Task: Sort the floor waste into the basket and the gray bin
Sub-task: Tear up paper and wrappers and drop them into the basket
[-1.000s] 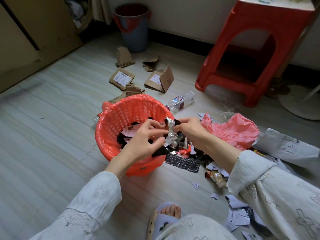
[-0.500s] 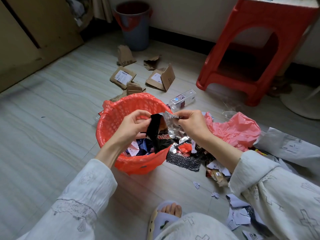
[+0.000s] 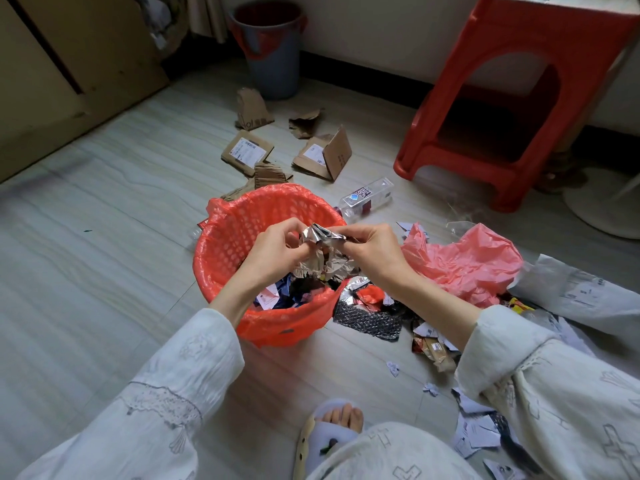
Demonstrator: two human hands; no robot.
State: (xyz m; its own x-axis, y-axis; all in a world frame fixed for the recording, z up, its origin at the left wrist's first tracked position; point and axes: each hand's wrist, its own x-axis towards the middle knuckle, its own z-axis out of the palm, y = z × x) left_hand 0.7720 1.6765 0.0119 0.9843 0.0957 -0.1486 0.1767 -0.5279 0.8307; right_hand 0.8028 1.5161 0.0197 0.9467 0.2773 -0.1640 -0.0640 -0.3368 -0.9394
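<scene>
Both hands, left hand (image 3: 277, 249) and right hand (image 3: 372, 249), pinch a crumpled foil wrapper (image 3: 320, 252) between their fingers (image 3: 294, 226). Below the fingers sits the basket (image 3: 228, 237); beyond them, the gray bin (image 3: 272, 53).

Both hands meet over the basket (image 3: 221, 244), the left hand (image 3: 277, 251) and right hand (image 3: 374, 251) holding a wrapper (image 3: 320, 251) between them. Beyond them lie cardboard pieces (image 3: 247, 152) and the bin (image 3: 273, 46); a plastic bag (image 3: 464, 261) lies right of the right hand.
</scene>
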